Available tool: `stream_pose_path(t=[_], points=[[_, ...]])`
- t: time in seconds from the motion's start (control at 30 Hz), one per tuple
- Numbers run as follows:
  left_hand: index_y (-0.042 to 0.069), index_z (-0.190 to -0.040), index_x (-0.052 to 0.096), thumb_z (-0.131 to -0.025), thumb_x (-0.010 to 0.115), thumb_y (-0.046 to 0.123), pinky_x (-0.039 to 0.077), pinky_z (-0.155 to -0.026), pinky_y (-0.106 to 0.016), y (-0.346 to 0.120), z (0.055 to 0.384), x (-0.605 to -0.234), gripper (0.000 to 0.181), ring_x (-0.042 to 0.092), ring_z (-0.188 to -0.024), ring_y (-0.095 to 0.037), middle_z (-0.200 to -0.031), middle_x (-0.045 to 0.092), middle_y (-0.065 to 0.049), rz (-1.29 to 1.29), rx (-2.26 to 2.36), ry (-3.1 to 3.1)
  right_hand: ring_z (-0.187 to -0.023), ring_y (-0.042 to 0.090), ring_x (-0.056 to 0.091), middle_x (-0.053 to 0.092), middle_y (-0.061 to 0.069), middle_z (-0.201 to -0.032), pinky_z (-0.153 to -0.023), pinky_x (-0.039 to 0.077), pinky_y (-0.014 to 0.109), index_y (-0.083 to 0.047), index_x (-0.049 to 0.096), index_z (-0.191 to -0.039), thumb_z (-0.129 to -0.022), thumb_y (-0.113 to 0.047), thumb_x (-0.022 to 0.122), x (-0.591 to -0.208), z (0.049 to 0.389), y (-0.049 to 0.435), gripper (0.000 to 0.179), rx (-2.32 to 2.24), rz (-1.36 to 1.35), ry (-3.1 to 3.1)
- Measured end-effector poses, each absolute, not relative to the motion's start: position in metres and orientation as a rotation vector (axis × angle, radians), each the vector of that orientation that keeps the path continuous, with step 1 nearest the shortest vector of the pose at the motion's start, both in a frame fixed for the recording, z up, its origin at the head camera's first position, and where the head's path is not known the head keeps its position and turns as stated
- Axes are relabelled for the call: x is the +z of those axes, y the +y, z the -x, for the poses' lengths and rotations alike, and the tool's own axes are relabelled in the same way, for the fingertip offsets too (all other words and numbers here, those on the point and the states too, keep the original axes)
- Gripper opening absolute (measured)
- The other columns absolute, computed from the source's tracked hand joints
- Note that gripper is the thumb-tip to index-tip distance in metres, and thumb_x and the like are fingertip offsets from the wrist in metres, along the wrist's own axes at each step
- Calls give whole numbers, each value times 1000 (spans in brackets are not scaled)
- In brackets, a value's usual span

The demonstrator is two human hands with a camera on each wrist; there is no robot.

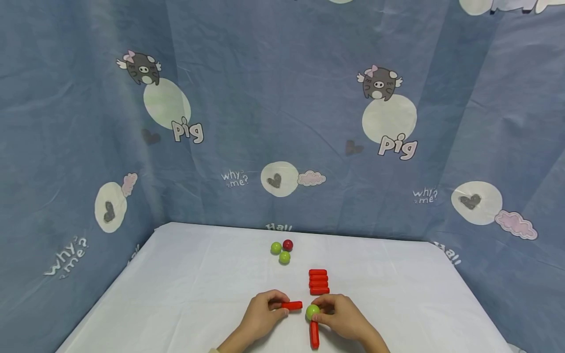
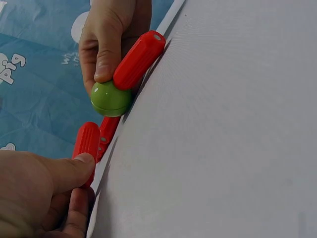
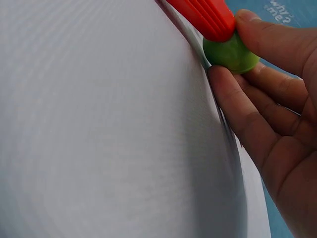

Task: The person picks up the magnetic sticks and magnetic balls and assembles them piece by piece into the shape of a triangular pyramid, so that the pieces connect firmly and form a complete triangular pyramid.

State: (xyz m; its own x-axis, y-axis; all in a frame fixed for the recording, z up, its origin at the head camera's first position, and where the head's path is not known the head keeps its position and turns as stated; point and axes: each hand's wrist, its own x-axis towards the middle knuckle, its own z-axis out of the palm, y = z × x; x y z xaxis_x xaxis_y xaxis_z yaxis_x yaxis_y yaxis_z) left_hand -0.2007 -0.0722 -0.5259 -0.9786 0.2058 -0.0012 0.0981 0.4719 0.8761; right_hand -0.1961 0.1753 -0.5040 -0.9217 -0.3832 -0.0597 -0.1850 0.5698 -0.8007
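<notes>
My right hand (image 1: 343,315) pinches a green ball (image 1: 312,312) between thumb and fingers. A red ridged rod (image 1: 314,335) meets the ball and points toward the near side of the table; in the left wrist view this rod (image 2: 140,59) touches the ball's surface. To the left, my left hand (image 1: 262,314) grips a second red rod (image 1: 293,306) by one end, thumb on top. That rod's free end points at the green ball, with a small gap between them. In the right wrist view my fingertips (image 3: 225,82) press against the ball's underside.
Several red rods (image 1: 319,281) lie side by side just beyond my right hand. Farther back two green balls (image 1: 276,248) and a dark red ball (image 1: 288,244) sit close together. Everything rests on a white-covered table (image 1: 212,264), with a blue printed curtain (image 1: 265,98) behind.
</notes>
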Motion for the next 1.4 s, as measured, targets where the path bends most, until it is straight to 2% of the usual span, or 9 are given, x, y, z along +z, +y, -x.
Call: stream_pose_path(t=[0.4, 1.4], points=[[16, -97, 73, -85, 80, 6, 56, -78, -26, -74, 195, -527, 18, 64, -91, -13, -100, 72, 1, -289, 1590, 2548, -85, 11, 64, 72, -2, -96, -74, 52, 21, -7, 73, -112, -89, -28, 80, -506, 195, 174, 32, -1298, 439, 2591], [15, -99, 73, -85, 80, 6, 58, -80, -29, -72, 192, -521, 18, 64, -91, -14, -99, 72, 1, -247, 1596, 2513, -84, 11, 64, 72, -4, -92, -73, 51, 20, -8, 73, -110, -88, -24, 81, -510, 197, 167, 29, -1317, 377, 2639]])
